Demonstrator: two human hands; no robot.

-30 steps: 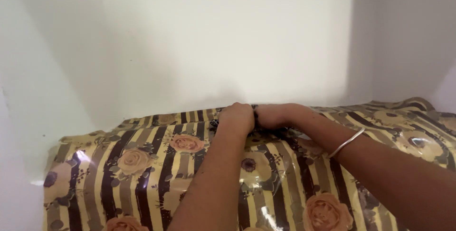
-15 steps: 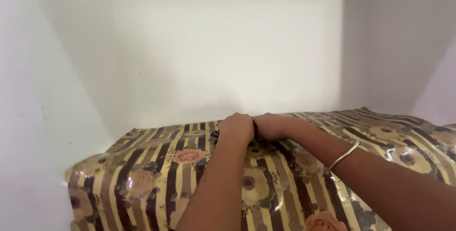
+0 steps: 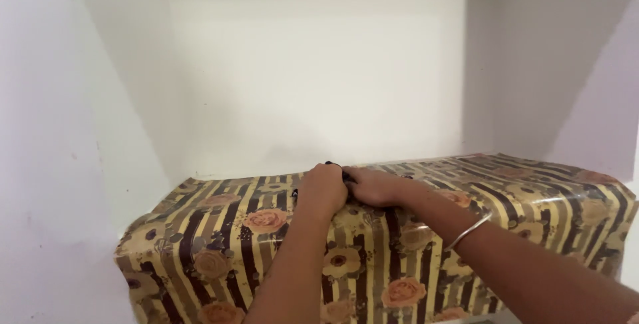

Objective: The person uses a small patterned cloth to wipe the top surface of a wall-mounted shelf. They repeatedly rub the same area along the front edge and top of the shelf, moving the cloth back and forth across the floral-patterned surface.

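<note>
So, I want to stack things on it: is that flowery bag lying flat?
Yes, the bag lies flat; its top faces up under both hands.

A: What colours do we see on the bag (image 3: 219, 244)?
B: Glossy gold w/ dark brown stripes, orange roses. Bangle (image 3: 468, 231) is silver.
A: And the walls (image 3: 313, 77)?
B: We see plain white.

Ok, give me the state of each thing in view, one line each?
Bag: lying flat in the white alcove, glossy striped rose-print cover, seems closed.
Left hand: fist curled on the bag's top edge, fingers closed on something small and dark.
Right hand: resting on the bag's top, touching the left hand.
Bangle: on the right wrist.
</note>
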